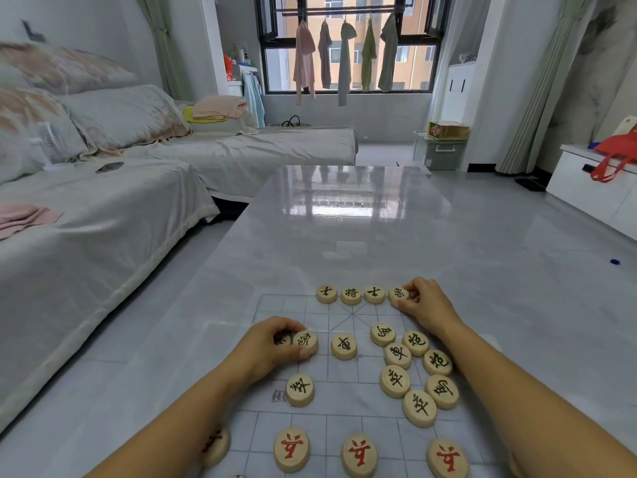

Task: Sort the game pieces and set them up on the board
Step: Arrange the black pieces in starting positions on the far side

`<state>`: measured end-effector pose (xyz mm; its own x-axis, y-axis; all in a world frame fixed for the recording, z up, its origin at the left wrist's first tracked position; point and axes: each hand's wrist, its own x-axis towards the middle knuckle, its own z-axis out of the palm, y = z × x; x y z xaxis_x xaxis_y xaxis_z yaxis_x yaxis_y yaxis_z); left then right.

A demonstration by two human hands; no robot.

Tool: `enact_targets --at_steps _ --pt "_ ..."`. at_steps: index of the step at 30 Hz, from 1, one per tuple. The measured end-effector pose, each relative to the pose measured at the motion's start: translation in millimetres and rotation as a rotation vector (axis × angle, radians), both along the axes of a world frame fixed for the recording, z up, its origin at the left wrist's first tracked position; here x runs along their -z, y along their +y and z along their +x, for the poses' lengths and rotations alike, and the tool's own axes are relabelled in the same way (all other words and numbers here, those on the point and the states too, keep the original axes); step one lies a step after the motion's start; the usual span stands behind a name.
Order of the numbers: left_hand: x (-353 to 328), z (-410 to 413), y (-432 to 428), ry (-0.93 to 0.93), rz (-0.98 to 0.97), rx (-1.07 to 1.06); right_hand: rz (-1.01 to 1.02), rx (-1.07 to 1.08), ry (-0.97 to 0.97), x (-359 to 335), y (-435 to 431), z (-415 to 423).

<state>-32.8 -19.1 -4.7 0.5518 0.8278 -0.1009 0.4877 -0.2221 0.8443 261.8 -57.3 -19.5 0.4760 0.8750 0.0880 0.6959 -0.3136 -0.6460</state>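
A clear gridded board [348, 319] lies on the grey table. Round wooden discs sit on it. Three black-lettered discs [351, 294] stand in a row on the far edge, and my right hand [425, 305] grips a fourth black disc [398, 294] at the row's right end. My left hand [272, 346] pinches another black-lettered disc [306, 340] at the board's left; a second disc shows partly under its fingers. Several loose black discs [413, 367] cluster at the right. Red-lettered discs [292, 448] line the near edge.
The glossy grey table [344, 219] stretches away from me. A sheet-covered sofa [86, 236] runs along its left side. A white cabinet with a red bag [613, 157] stands far right, and clothes hang at the window.
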Motion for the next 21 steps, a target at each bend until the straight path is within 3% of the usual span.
enact_targets --at_steps 4,9,14,21 --pt "-6 9 26 -0.12 0.006 -0.209 0.013 -0.003 -0.003 3 2 2" --pt "3 28 71 0.007 0.092 -0.313 0.029 -0.013 -0.003 7 4 4" --pt "9 49 77 0.311 0.267 -0.34 0.028 -0.016 -0.019 6 4 4" --pt "11 53 80 0.277 0.259 -0.382 0.017 -0.013 -0.001 4 2 3"
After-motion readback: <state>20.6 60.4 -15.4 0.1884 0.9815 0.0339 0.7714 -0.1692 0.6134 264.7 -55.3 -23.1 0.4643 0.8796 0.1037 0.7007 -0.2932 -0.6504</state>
